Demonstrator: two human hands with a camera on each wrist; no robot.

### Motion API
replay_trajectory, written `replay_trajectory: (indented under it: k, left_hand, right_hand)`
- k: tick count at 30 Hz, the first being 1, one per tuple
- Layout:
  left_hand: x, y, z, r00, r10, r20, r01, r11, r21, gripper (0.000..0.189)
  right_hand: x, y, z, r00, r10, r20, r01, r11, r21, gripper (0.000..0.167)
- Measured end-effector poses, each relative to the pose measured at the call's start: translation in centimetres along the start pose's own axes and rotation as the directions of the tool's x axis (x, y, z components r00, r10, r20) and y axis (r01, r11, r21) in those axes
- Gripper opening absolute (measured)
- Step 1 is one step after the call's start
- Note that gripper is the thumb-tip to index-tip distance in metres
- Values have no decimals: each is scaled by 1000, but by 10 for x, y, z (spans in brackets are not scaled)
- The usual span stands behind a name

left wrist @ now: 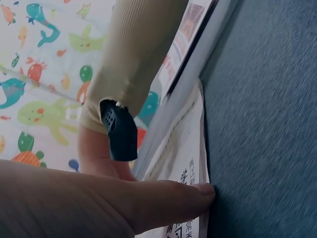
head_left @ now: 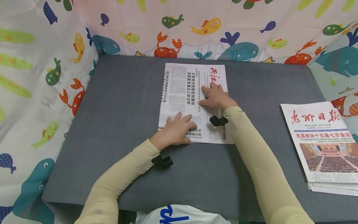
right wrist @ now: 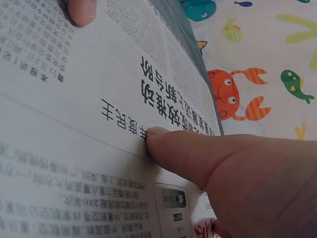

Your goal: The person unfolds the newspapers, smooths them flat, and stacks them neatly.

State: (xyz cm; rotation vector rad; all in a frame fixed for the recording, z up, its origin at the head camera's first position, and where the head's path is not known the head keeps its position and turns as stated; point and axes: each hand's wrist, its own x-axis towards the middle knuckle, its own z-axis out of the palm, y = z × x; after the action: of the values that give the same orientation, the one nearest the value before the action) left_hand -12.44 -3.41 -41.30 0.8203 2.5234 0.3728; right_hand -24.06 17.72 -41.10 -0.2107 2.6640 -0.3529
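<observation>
Grey table (head_left: 126,109): I see a newspaper (head_left: 179,93) lying flat across its far middle. Left hand (head_left: 175,130): fingers spread, resting on the newspaper's near part, thumb at the near edge. Right hand (head_left: 216,98): fingers spread, touching it farther right. I log a newspaper stack (head_left: 321,137) well apart, at right.

Soft, even light fills the head view; both wrist views look dimmer, slightly hazy.
</observation>
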Motion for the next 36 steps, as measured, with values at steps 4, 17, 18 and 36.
replay_trajectory:
  k: [4, 17, 18, 36]
  left_hand:
    - [1, -6, -1, 1000, -16, -21, 16, 1000, 0, 57]
    - [2, -7, -4, 1000, -10, -26, 9, 1000, -25, 57]
    - [2, -7, -4, 1000, -13, -23, 12, 1000, -25, 57]
    - [3, -3, 6, 996, -35, -81, 33, 999, -26, 61]
  right_hand:
    - [4, -3, 0, 1000, -5, -5, 5, 1000, -2, 84]
    - [1, 2, 7, 998, -28, -64, 29, 1000, 13, 79]
    - [-1, 3, 9, 997, -40, -71, 41, 999, 18, 78]
    - [-78, 62, 10, 997, -82, 13, 74, 955, 287, 77]
